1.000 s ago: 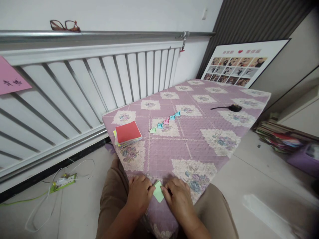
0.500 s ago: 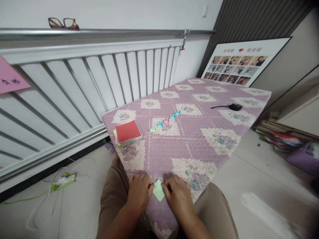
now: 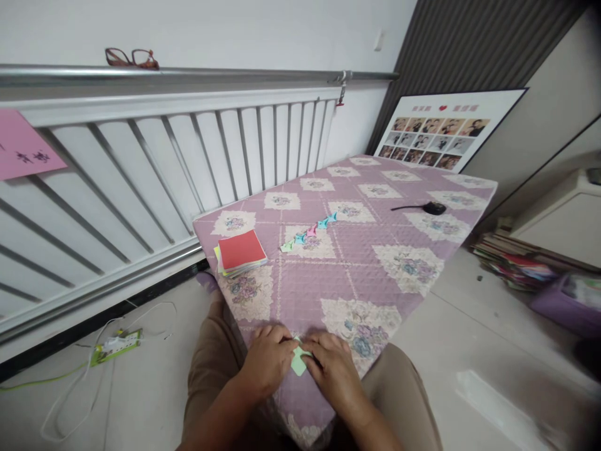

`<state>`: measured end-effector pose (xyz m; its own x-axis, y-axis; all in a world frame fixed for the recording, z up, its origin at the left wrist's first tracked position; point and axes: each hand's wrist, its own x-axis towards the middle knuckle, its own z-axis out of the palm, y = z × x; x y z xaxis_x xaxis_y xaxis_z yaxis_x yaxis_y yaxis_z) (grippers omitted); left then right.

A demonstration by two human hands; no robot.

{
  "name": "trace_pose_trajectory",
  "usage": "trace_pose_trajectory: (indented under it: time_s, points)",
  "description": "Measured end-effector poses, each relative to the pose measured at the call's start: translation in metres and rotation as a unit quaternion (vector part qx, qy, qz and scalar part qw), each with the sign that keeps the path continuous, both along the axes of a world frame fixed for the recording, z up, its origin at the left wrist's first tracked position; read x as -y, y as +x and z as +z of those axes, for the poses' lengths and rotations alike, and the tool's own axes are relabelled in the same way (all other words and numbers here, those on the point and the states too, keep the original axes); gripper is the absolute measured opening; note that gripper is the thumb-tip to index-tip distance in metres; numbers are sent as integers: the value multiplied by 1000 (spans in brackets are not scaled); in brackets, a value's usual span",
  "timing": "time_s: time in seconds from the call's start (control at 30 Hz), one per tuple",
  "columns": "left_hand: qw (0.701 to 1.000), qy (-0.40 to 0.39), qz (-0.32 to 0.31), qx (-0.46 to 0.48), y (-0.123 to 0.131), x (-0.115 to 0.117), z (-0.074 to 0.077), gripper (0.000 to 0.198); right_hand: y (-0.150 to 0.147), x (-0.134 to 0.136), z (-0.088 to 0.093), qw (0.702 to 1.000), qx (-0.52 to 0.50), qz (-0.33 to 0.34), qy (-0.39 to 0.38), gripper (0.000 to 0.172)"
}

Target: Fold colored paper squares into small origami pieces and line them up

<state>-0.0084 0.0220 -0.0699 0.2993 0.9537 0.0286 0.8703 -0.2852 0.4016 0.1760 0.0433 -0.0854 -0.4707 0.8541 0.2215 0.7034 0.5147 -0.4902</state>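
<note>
A small light green paper (image 3: 297,361) lies on the near corner of the purple floral-quilted table (image 3: 366,275). My left hand (image 3: 269,365) pinches its left side and my right hand (image 3: 331,370) pinches its right side, fingertips nearly meeting over it, so most of the paper is hidden. Farther up the table sits a stack of square papers with a red sheet on top (image 3: 241,252). A row of several small folded paper pieces in green, blue and pink (image 3: 310,232) lies beyond it.
A black object with a thin cord (image 3: 431,207) lies at the table's far right. A white slatted rail (image 3: 154,163) runs along the left, with glasses (image 3: 131,59) on top. A framed photo collage (image 3: 436,131) leans at the back. Books (image 3: 514,266) and a power strip (image 3: 115,344) lie on the floor.
Both hands have closed in over the green paper, which now shows smaller and partly folded between the fingers. The view has shifted slightly.
</note>
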Motion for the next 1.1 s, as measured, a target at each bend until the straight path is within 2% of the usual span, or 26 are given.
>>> trace_pose_trajectory:
  time_s: [0.13,0.27,0.53,0.67,0.83,0.97,1.1]
  points:
    - [1000,1,-14,-2,-2,0,4,25,-1,-1,-1,1000,-2,-16,-12,16]
    - [999,0,-21,-26,-2,-2,4,23,-2,-1,-1,1000,-2,-13,8,12]
    - [994,27,-59,-85,-3,-4,-3,22,0,2,7,1000,-14,-9,11,11]
    - [993,38,-66,-95,-3,-6,-2,21,5,2,11,999,-32,21,-24,25]
    - [991,32,-89,-92,-6,-10,3,16,6,2,14,998,-33,36,-47,33]
    - [990,16,-108,-84,-9,-8,8,26,5,3,15,997,-27,38,-53,39]
    - [992,-1,-101,-71,-9,-2,11,32,7,6,15,997,-35,43,-50,39]
